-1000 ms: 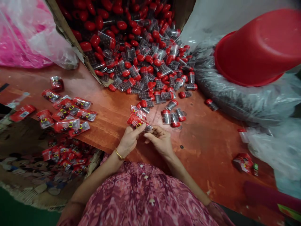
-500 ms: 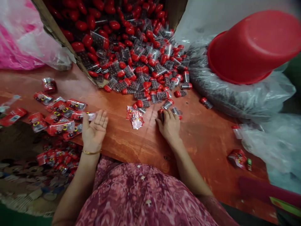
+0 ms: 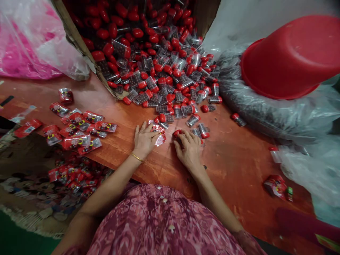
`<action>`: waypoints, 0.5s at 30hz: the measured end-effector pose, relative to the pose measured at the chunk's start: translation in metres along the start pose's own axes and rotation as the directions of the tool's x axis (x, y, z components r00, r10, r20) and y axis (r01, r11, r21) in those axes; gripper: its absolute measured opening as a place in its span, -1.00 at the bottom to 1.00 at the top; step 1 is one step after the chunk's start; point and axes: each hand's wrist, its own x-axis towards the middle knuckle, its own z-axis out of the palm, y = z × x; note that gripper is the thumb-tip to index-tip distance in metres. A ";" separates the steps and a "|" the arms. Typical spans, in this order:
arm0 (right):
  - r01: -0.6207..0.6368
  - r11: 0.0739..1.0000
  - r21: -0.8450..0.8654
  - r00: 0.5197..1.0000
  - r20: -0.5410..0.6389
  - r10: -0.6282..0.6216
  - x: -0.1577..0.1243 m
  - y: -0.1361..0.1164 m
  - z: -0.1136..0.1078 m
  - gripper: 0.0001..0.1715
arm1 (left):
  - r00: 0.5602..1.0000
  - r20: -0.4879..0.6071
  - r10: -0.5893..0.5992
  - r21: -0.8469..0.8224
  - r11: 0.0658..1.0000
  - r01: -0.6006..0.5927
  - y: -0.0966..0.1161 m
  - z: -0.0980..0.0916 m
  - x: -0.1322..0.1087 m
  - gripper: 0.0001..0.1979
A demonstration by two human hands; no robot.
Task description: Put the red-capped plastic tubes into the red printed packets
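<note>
My left hand (image 3: pixel 143 141) lies palm down at the left side of a small pile of red printed plastic sleeves (image 3: pixel 160 140). Its fingers are apart and touch the pile, covering part of it. Just right of the pile, my right hand (image 3: pixel 189 149) curls over a clear container with a red cap (image 3: pixel 176 133); the cap shows beside the fingers, and the rest is mostly covered. Several more red-capped containers, one of them a dark-filled container (image 3: pixel 204 130), lie close to the right hand's fingertips.
A tipped cardboard box (image 3: pixel 77 46) spills many red-capped containers (image 3: pixel 152 84) onto the table (image 3: pixel 225 170). Sleeved containers (image 3: pixel 77 141) cluster at left, with more below the edge. A red bucket (image 3: pixel 289 60) sits on a plastic bag (image 3: pixel 260 117) at right.
My left hand has moved right from the sleeved containers to the printed sleeves and turned palm down. My right hand stays around the red-capped container. The view has shifted slightly.
</note>
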 end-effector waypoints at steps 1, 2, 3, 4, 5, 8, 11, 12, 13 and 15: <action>-0.016 0.998 0.064 1.000 -0.005 0.016 0.001 -0.004 -0.002 -0.71 | 0.999 -0.031 -0.016 -0.033 0.999 0.015 0.001 0.000 -0.003 -0.80; -0.038 0.989 0.145 0.999 0.002 0.038 0.002 -0.010 -0.003 -0.72 | 0.997 -0.068 -0.039 -0.076 0.997 0.034 0.002 0.000 -0.006 -0.80; -0.073 0.967 0.245 0.997 0.022 0.070 0.004 -0.016 -0.004 -0.72 | 0.992 -0.106 -0.065 -0.124 0.991 0.052 0.005 0.000 -0.009 -0.80; -0.124 0.924 0.361 0.992 0.055 0.112 0.005 -0.023 -0.004 -0.71 | 0.986 -0.141 -0.090 -0.175 0.982 0.064 0.008 -0.001 -0.013 -0.79; -0.188 0.854 0.486 0.982 0.103 0.158 0.007 -0.030 -0.002 -0.70 | 0.980 -0.167 -0.106 -0.227 0.972 0.066 0.011 -0.001 -0.016 -0.79; -0.365 0.521 0.771 0.930 0.272 0.249 0.013 -0.046 0.004 -0.68 | 0.973 -0.200 -0.112 -0.367 0.930 0.032 0.022 -0.005 -0.023 -0.79; -0.413 0.350 0.841 0.900 0.316 0.302 0.016 -0.053 0.006 -0.74 | 0.963 -0.185 -0.198 -0.542 0.838 0.068 0.029 -0.009 -0.028 -0.74; -0.408 0.357 0.840 0.897 0.295 0.330 0.016 -0.052 0.005 -0.74 | 0.958 -0.134 -0.255 -0.615 0.779 0.121 0.031 -0.010 -0.029 -0.70; -0.398 0.382 0.834 0.895 0.263 0.360 0.016 -0.052 0.004 -0.72 | 0.950 -0.044 -0.310 -0.688 0.699 0.196 0.032 -0.012 -0.031 -0.65; -0.376 0.455 0.807 0.897 0.194 0.398 0.014 -0.050 0.001 -0.66 | 0.904 0.219 -0.367 -0.796 0.469 0.383 0.035 -0.015 -0.034 -0.55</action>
